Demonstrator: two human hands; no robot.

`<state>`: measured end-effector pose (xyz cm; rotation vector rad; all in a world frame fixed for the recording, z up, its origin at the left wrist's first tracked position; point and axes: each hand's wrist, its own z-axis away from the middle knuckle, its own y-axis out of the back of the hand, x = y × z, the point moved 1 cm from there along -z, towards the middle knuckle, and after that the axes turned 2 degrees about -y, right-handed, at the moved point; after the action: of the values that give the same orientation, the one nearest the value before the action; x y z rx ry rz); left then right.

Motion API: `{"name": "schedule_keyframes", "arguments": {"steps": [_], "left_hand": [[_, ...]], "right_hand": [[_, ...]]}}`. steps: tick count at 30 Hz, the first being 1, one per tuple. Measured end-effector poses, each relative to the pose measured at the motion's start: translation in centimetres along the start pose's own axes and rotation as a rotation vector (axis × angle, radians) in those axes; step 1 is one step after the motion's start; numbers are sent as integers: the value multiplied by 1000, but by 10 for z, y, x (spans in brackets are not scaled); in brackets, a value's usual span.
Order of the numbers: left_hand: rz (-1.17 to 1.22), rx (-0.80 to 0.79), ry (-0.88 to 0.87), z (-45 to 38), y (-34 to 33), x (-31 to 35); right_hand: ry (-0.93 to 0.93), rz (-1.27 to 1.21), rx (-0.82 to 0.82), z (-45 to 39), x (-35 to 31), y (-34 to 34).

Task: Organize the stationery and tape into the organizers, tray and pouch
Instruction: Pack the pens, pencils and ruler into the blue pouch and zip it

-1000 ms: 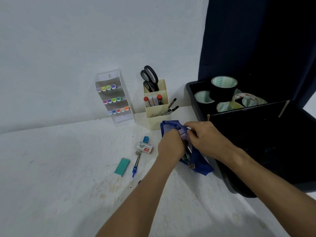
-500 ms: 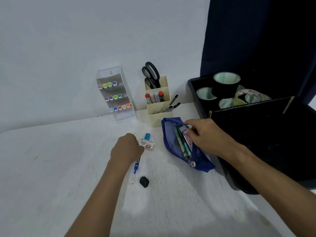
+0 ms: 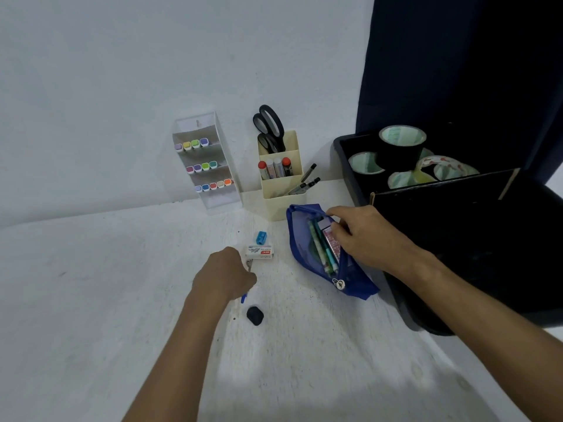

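White tabletop: open blue pouch [image 3: 307, 254] holds pens [image 3: 323, 251], eraser [image 3: 331, 245]

blue pouch [image 3: 307, 254] | unzipped (pens inside) | flat beside black tray [image 3: 347, 166]

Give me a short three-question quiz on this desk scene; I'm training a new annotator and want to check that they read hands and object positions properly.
1. True or false: the blue pouch lies unzipped on the table.
2. What does the right hand hold? A) the pouch's open edge B) the scissors C) a tape roll
3. Which loose item lies nearest the camera, just in front of the left hand?

Key
1. True; pens show inside it.
2. A
3. The small black object, probably an eraser.
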<state>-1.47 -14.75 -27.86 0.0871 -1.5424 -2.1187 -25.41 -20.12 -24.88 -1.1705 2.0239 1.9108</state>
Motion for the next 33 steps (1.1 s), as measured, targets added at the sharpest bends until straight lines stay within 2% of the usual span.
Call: {"name": "schedule_keyframes", "arguments": {"steps": [4,7,9,12,14,16,19,24,33], "left_hand": [[-113,-11,-54,14,18,12],[-103,-25,-107,22,30,27],[26,-6,-135,22,33,39],[415,-93,-190,16,23,62],[573,-177,-150,9,8,76],[651,-184,-97,1,-6,87],[647,-129,-89,-8,-21,99],[521,-48,-185,-13,-30,106],[422,70,-319,8,-15,63]], "right_hand": [[-6,0,-3,0,0,0],[-19,-16,-3,0,0,0],[-25,-25,-5,0,0,0],[-38,-34,-7,0,0,1],[-35,-30,-2,0,-1,1],[-29,-26,3,0,-1,1],[-30,-31,3,-1,0,1],[-16,-47,-4,-1,0,1],[-9,2,-29,1,-2,0]]}}
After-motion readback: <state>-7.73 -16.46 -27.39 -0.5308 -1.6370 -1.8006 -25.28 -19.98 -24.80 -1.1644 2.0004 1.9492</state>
